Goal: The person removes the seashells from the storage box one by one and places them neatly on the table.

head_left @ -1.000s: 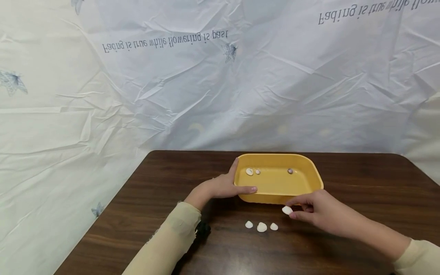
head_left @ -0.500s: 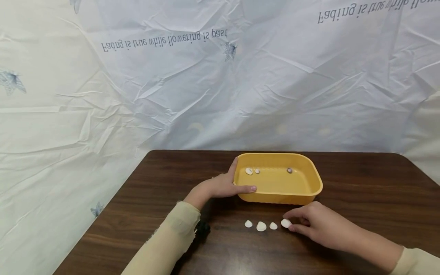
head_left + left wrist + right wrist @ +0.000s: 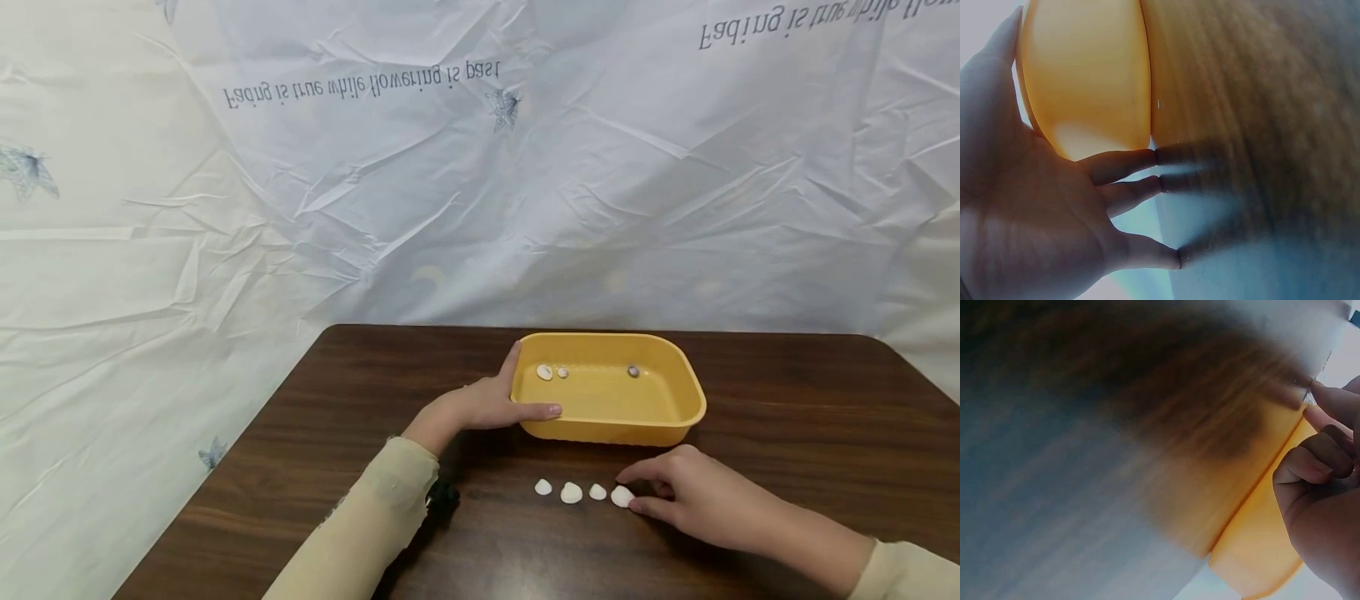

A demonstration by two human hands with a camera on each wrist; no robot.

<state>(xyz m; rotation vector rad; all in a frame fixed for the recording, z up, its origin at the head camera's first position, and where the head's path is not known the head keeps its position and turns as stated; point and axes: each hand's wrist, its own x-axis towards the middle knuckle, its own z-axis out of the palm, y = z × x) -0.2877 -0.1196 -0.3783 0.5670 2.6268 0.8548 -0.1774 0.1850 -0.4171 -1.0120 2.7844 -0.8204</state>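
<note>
A yellow plastic basin (image 3: pixel 613 432) stands on the dark table. My left hand (image 3: pixel 483 403) rests against its left end, thumb laid over the near rim. In the left wrist view the fingers (image 3: pixel 1141 251) of that hand are straight, with their tips down at the table. A white seashell (image 3: pixel 622 497) lies at the right end of a row, pinched by the thumb and index finger of my right hand (image 3: pixel 701 493). To its left are a small seashell (image 3: pixel 597 492), a larger one (image 3: pixel 572 493) and another small seashell (image 3: pixel 543 487). The right wrist view barely shows the pinched seashell.
Inside the basin lie a whitish shell (image 3: pixel 544 372), a tiny shell (image 3: pixel 562 373) and a dark purplish shell (image 3: pixel 633 372). A black object (image 3: pixel 442 497) sits beside the left forearm. White printed cloth (image 3: pixel 450 208) hangs behind the table (image 3: pixel 810 400).
My right hand has brought the seashell from the basin's near edge down toward me, setting it at the right end of the row. The left hand stays on the basin.
</note>
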